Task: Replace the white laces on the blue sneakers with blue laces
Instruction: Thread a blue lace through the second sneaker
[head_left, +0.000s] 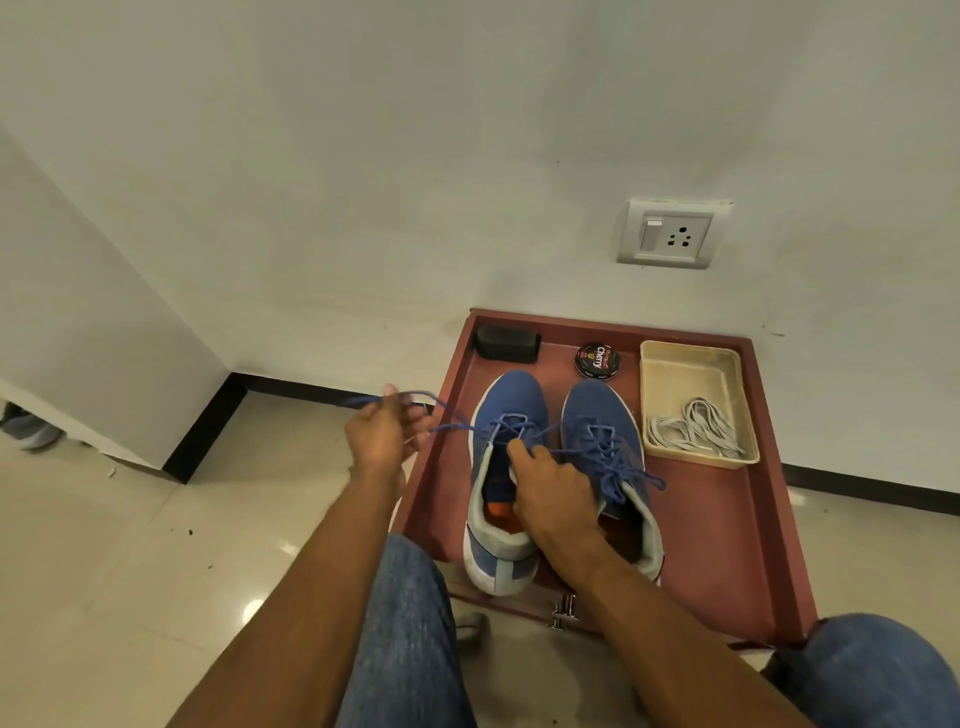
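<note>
Two blue sneakers (563, 457) sit side by side on the red tray (727, 545), beside the white laces (693, 428) in a beige bin (691, 364). My left hand (382, 431) pinches the blue lace (452, 420) pulled out past the tray's left edge. My right hand (553, 493) grips the left sneaker's tongue.

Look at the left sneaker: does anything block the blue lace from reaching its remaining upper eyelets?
Partly. The right hand rests over the tongue and collar of the left sneaker, covering the upper eyelets. The left hand holds the blue lace out to the side; nothing else visible lies between.
</note>
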